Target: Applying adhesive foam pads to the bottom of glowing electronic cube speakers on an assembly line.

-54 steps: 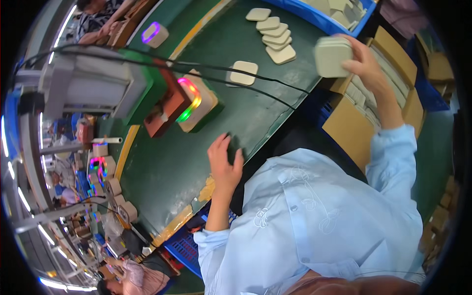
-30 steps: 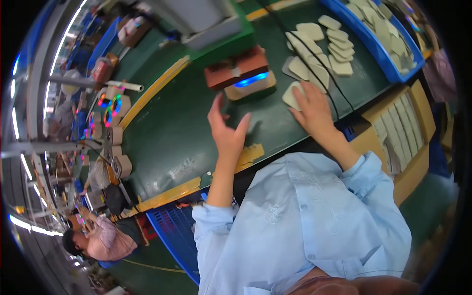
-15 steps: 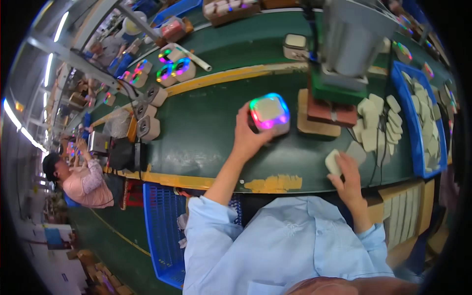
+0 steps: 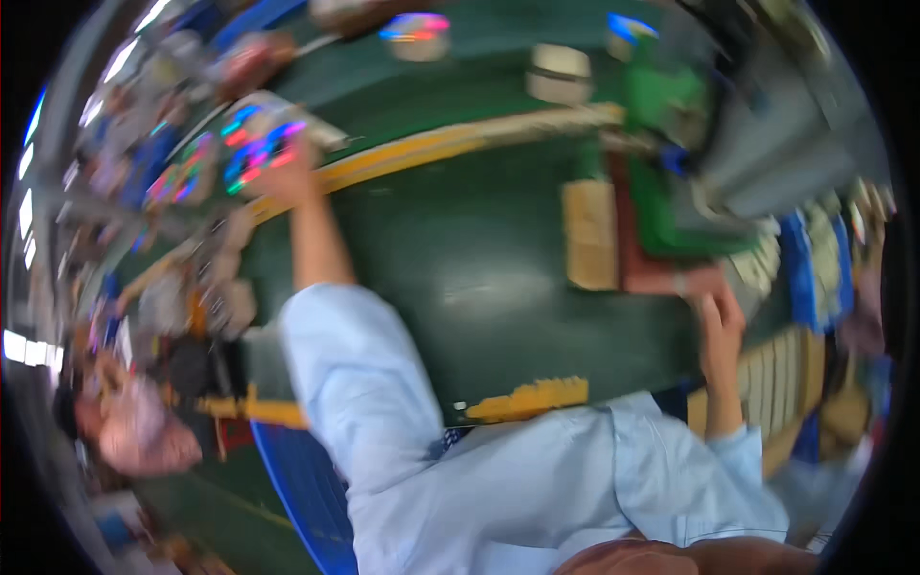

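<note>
Out at the far left of the green belt (image 4: pixel 460 278), my left hand (image 4: pixel 287 177) sits against a small glowing block (image 4: pixel 257 144) showing pink, blue and green lights. Half a second ago I had that same block lifted over the middle of the belt, near the wooden jig; now my arm is stretched long and the block is up by the yellow stripe (image 4: pixel 422 149), beside other lit blocks of the same kind. The picture is smeared by my head turning, so I cannot tell whether my fingers are wrapped round it or already loosening. I judge this is the setting-down end of the move.

My right hand (image 4: pixel 719 321) has come up from the belt's near edge to the front corner of the red-brown base (image 4: pixel 671 278) under the green press. Earlier it held a pale flat pad; whether it has one now is lost in blur. The tan board (image 4: pixel 589 235) on the jig lies bare.
</note>
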A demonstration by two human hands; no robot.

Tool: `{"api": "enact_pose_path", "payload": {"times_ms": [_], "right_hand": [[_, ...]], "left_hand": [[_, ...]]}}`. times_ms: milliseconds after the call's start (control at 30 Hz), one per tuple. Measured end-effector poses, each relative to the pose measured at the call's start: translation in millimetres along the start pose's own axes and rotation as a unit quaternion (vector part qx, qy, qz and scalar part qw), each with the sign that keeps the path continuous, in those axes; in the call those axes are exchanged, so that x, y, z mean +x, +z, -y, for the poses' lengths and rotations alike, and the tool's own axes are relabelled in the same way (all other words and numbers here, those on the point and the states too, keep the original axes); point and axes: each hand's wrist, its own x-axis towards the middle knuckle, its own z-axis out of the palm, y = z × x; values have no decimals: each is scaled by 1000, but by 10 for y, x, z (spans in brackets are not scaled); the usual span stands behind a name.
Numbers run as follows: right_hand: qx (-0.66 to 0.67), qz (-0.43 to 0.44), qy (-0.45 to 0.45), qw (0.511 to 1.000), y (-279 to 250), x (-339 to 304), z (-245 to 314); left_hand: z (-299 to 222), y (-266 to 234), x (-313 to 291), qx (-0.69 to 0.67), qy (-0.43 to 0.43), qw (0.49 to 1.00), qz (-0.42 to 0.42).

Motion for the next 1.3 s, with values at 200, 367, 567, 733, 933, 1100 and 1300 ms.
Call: {"api": "enact_pose_path", "payload": {"times_ms": [200,367,567,733,933,1100,1300], "right_hand": [[536,112,134,826,140,137,153],[462,168,136,860,70,-106,268],[109,235,-39,965,212,-719,394],[-91,272,-313,906,681,-579,628],[-207,333,-486,781,1087,-342,787],[-275,338,-510,742,1046,-422,919],[-364,313,-487,730,1105,-540,876]], "left_hand": [[107,-150,86,-109,-23,981,158],[-396,-658,-232,-252,-162,927,226],[-1949,-2286,-1222,-315,-23,823,472],[-2404,-2941,-1892,-443,-111,703,545],[-2380,-2984,-1941,-423,-108,712,550],[-2381,-3006,-1930,-430,-106,711,546],[-2397,-2954,-1902,-440,-83,709,544]]}}
